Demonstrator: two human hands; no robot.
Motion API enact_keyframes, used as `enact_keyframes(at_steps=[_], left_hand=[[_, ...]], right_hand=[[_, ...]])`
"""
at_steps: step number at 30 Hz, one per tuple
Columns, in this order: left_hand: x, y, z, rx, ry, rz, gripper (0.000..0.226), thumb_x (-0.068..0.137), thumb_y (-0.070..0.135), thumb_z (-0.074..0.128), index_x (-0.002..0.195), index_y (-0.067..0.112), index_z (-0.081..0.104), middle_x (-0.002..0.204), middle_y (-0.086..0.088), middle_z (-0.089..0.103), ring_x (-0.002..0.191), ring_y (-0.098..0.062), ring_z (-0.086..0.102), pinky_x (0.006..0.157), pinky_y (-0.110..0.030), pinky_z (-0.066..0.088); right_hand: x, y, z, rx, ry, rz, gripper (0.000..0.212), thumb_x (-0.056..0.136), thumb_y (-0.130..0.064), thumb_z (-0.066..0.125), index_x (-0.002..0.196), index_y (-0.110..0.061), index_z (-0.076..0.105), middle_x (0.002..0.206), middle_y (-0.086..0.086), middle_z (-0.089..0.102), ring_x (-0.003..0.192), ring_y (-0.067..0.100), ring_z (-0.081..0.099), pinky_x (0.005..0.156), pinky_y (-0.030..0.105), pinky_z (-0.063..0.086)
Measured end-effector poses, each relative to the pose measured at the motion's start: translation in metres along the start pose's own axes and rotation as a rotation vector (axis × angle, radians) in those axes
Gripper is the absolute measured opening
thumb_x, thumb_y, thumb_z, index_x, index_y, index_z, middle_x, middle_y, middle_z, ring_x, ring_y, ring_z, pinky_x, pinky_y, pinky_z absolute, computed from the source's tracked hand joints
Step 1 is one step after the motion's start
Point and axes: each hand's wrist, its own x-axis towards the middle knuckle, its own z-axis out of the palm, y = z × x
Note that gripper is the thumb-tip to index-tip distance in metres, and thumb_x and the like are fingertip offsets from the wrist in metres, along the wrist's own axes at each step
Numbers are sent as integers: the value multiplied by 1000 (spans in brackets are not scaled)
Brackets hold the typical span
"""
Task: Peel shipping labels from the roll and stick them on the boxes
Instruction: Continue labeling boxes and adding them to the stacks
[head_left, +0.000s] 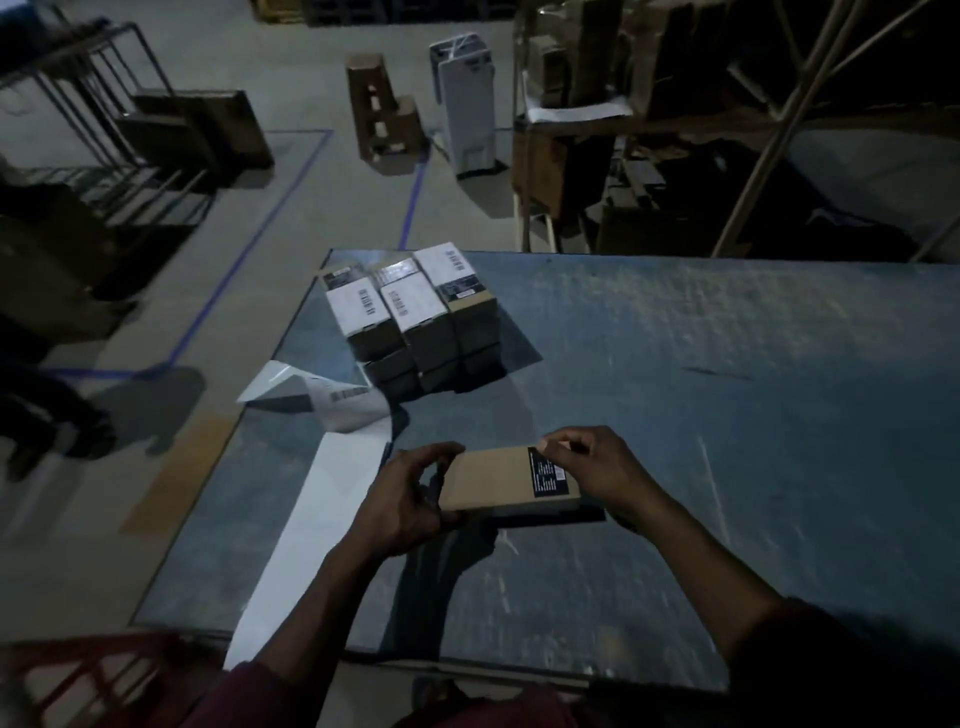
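Am holding small cardboard box (506, 480) near table (727, 415) centre: left hand (410, 499) gripping left end, right hand (597, 470) pinching right end. Seeming light, stiff; ends giving best hold. Label strip (317, 514) lying left, thin, floppy; labelled stack (410, 312) sitting far

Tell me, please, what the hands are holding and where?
Both hold the brown box: the left hand grips its left end, the right hand its right end.

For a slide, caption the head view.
Both hands, left hand and right hand, hold an unlabeled brown box near labeled boxes.
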Motion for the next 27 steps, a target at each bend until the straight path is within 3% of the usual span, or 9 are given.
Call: enact_keyframes(at_steps=[7, 11, 14, 16, 18, 20, 23, 25, 27], left_hand=[[-2, -38, 0, 295, -57, 40, 82, 63, 62, 72, 138, 29, 64, 121, -2, 66, 103, -34, 54, 79, -37, 42], [-2, -44, -15, 206, -69, -56, 95, 61, 75, 77, 145, 34, 58, 123, 5, 64, 111, -23, 53, 89, -34, 49], [1, -44, -52, -150, 323, -293, 46, 77, 51, 89, 112, 25, 76, 100, 11, 73, 91, -8, 66, 74, -7, 44], [9, -59, -82, -311, 625, -478, 36, 87, 55, 79, 93, 20, 78, 89, 3, 77, 86, -14, 71, 70, -21, 48], [20, -72, -111, -522, 747, -631, 43, 90, 61, 68, 86, 20, 77, 93, -8, 79, 90, -26, 71, 76, -34, 47], [36, -85, -128, -725, 634, -785, 55, 92, 68, 60, 100, 16, 77, 104, -11, 78, 94, -28, 67, 77, -37, 44], [57, -97, -141, -933, 378, -904, 83, 89, 80, 52, 131, 9, 65, 122, -13, 72, 96, -23, 64, 68, -35, 40], [68, -101, -145, -968, 362, -917, 75, 91, 73, 58, 130, 9, 65, 122, -13, 72, 96, -23, 65, 67, -34, 43], [78, -102, -146, -960, 381, -908, 46, 96, 51, 67, 121, 11, 70, 111, -8, 75, 82, -19, 64, 62, -30, 47]], right_hand=[[8, 6, 30, -403, -46, -119, 14, 98, -37, 68, 97, -29, 79, 92, -13, 77, 83, 2, 69, 70, 25, 52], [24, -1, 35, -549, -67, -165, 14, 94, -31, 73, 106, -24, 79, 102, -10, 77, 92, 8, 69, 78, 23, 52], [43, -30, 46, -458, -72, -175, 18, 93, -33, 76, 108, -23, 79, 107, -11, 75, 97, 7, 68, 83, 18, 50], [58, -56, 65, -338, -72, -149, 17, 93, -35, 77, 105, -23, 79, 102, -11, 75, 94, 7, 69, 83, 21, 54], [78, -78, 91, -210, -102, -115, 13, 94, -35, 76, 100, -25, 80, 98, -8, 77, 92, 11, 72, 82, 31, 60], [95, -93, 119, -40, -139, -47, 9, 95, -34, 76, 92, -26, 79, 97, 2, 79, 88, 17, 74, 78, 39, 62], [116, -105, 155, 53, -174, 99, 22, 99, -39, 69, 90, -19, 76, 102, 11, 78, 73, 15, 64, 55, 23, 48], [121, -111, 174, 26, -179, 163, 34, 101, -46, 63, 86, -17, 70, 85, 4, 71, 62, 12, 53, 50, 22, 35], [125, -113, 189, 34, -171, 192, 37, 101, -47, 62, 78, -18, 60, 67, 4, 51, 56, 15, 43, 51, 24, 28]])
